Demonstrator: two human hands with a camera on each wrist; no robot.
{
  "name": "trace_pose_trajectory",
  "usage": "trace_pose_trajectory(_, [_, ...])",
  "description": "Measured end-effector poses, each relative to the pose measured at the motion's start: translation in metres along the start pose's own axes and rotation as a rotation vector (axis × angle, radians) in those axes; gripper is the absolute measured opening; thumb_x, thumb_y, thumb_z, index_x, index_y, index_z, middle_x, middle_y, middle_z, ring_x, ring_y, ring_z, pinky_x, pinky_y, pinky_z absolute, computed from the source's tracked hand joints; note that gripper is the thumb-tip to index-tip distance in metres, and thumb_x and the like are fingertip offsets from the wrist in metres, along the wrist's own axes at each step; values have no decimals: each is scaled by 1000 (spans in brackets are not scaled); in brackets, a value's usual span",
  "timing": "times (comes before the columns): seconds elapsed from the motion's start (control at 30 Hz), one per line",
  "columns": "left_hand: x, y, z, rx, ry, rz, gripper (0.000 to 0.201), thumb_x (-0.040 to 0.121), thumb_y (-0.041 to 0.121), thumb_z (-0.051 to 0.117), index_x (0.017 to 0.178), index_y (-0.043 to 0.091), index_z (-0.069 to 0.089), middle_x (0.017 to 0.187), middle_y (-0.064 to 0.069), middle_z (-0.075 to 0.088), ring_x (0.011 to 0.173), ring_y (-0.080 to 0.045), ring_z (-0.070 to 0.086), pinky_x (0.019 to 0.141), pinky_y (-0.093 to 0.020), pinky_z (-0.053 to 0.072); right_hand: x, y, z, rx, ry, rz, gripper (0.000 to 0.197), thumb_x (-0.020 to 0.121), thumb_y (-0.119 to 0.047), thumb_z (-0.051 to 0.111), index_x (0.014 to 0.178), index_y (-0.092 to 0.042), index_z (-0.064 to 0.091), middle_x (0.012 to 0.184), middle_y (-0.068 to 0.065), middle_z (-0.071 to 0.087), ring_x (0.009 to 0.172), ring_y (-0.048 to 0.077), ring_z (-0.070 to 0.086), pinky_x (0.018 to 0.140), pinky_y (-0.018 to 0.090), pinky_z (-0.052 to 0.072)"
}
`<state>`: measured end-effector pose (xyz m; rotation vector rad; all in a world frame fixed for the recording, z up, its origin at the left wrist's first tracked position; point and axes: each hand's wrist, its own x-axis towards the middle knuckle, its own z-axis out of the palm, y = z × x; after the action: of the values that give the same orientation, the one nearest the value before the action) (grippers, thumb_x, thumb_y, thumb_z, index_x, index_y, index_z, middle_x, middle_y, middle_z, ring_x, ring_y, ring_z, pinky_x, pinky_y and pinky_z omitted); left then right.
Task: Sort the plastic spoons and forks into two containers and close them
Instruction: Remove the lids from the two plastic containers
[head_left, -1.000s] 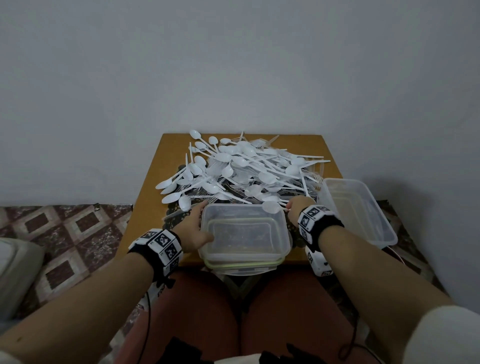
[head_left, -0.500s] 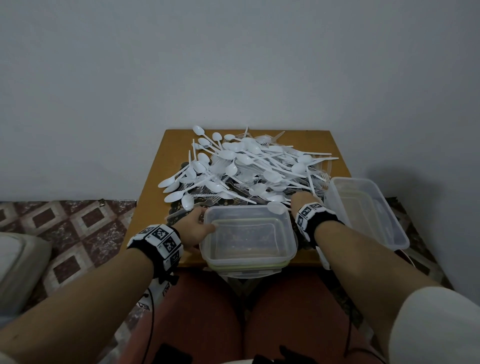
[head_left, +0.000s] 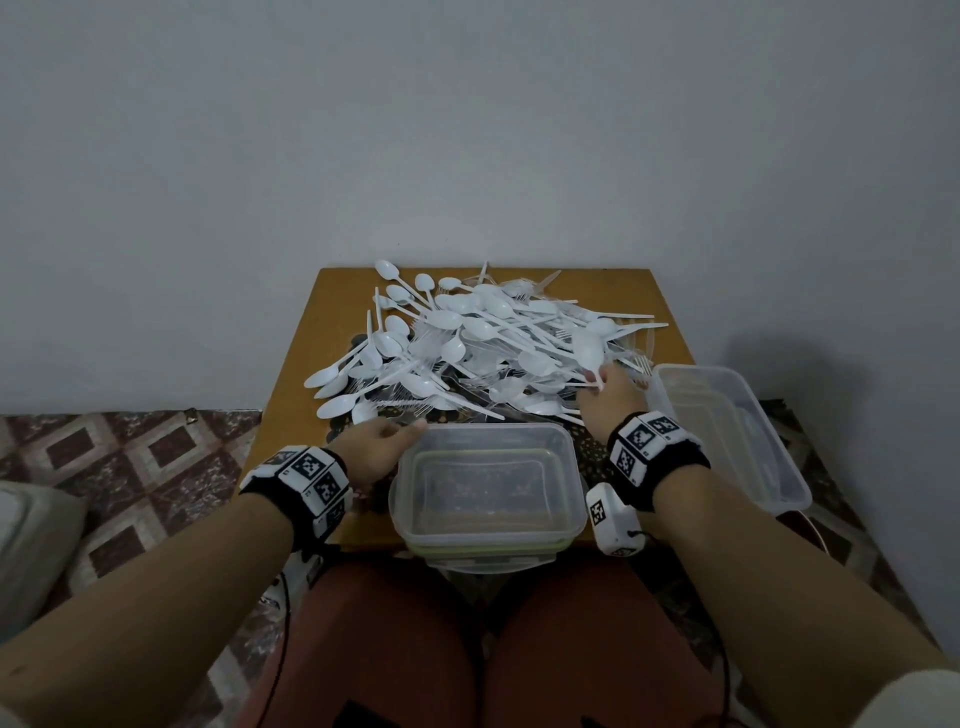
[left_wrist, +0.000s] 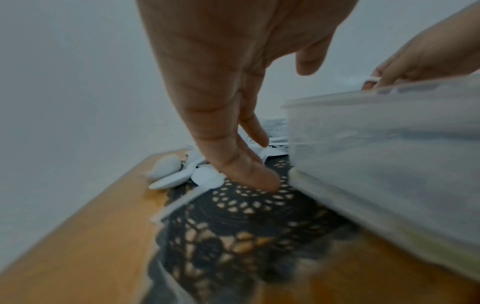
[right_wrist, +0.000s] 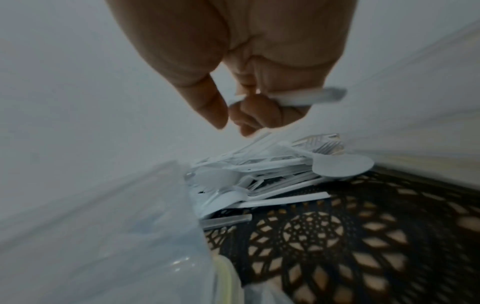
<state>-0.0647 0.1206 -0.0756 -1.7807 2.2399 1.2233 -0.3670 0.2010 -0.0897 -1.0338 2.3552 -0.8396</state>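
Observation:
A heap of white plastic spoons and clear forks (head_left: 478, 343) covers the far part of the wooden table (head_left: 322, 322). An empty clear container (head_left: 488, 483) stands at the near edge, and a second clear container (head_left: 727, 431) at the right edge. My right hand (head_left: 597, 379) is at the pile's near right side, fingers curled round the handle of a white spoon (head_left: 589, 348); in the right wrist view that spoon handle (right_wrist: 298, 98) crosses the curled fingers (right_wrist: 259, 115). My left hand (head_left: 402, 427) is by the near container's far left corner, fingers (left_wrist: 246, 168) straight and pointing down at the mat, holding nothing.
A black lace mat (left_wrist: 233, 226) lies under the pile and containers. The near container sits on a lid with a green seal (head_left: 483, 558) that overhangs the table edge. A grey wall stands right behind the table. Patterned floor (head_left: 130, 467) and a cushion (head_left: 31, 540) are at left.
My right hand left the near container's right side, reached forward into the pile and took hold of a spoon handle. My left hand slid from the container's left wall towards its far corner.

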Motion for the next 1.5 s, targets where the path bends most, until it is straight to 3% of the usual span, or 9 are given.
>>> trace_pose_trajectory(0.13, [22, -4, -20, 194, 206, 35, 49, 93, 55, 49, 125, 19, 56, 123, -4, 61, 108, -20, 56, 88, -31, 44, 2, 8, 1, -92, 1, 122, 25, 95, -7, 47, 110, -7, 66, 109, 15, 66, 85, 29, 59, 73, 30, 45])
trace_pose_trajectory(0.4, [51, -36, -31, 454, 284, -75, 48, 88, 47, 59, 133, 32, 48, 139, -10, 47, 127, -29, 42, 105, -41, 36, 7, 4, 2, -156, 20, 239, 28, 96, -4, 48, 121, -4, 58, 124, 15, 60, 113, 31, 58, 92, 33, 48])
trace_pose_trajectory(0.7, [66, -43, -22, 371, 265, -21, 39, 93, 35, 56, 130, 26, 54, 128, -4, 59, 113, -23, 58, 96, -32, 48, -2, 0, 3, -445, -88, 191, 36, 101, -12, 41, 135, -5, 51, 139, 13, 53, 125, 26, 53, 100, 33, 45])
trace_pose_trajectory(0.83, [74, -44, -20, 261, 280, -40, 30, 92, 31, 58, 121, 24, 57, 118, -2, 63, 105, -20, 60, 88, -30, 49, -5, 1, 0, -478, -20, 178, 23, 99, -18, 45, 102, -8, 64, 110, 14, 67, 91, 29, 63, 69, 32, 47])
trace_pose_trajectory(0.9, [78, -45, -22, 215, 296, -56, 26, 91, 30, 61, 116, 23, 58, 112, -1, 65, 97, -17, 59, 84, -28, 49, -8, 2, -4, -476, 0, 154, 22, 99, -21, 44, 94, -10, 62, 100, 11, 67, 79, 26, 57, 67, 31, 43])
trace_pose_trajectory(1.03, [83, -49, -26, 210, 325, -65, 21, 88, 28, 66, 106, 23, 58, 101, 1, 66, 81, -12, 55, 72, -24, 44, -20, 5, -17, -483, -86, 175, 18, 97, -19, 48, 97, -13, 65, 92, 6, 63, 82, 23, 58, 69, 31, 45])
trace_pose_trajectory(1.27, [80, -50, -32, 109, 382, -109, 45, 79, 36, 70, 117, 19, 54, 102, -1, 60, 87, -19, 54, 72, -27, 45, -31, 2, -32, -257, -216, -2, 9, 92, -16, 56, 98, -21, 52, 97, 2, 60, 83, 17, 55, 74, 29, 41])
trace_pose_trajectory(1.4, [74, -46, -44, 139, 563, -184, 45, 83, 45, 62, 116, 16, 53, 120, -14, 54, 112, -33, 51, 91, -42, 46, -29, -9, -33, -214, -177, -131, 17, 96, -23, 54, 112, -26, 52, 103, -10, 58, 93, 15, 57, 78, 29, 41])
trace_pose_trajectory(1.5, [77, -46, -59, 188, 482, -351, 62, 87, 59, 55, 128, 14, 47, 131, -18, 47, 121, -38, 44, 99, -47, 40, -23, -21, -33, -368, -167, -251, 13, 99, -33, 45, 91, -25, 52, 88, -9, 58, 87, 19, 59, 72, 33, 44])
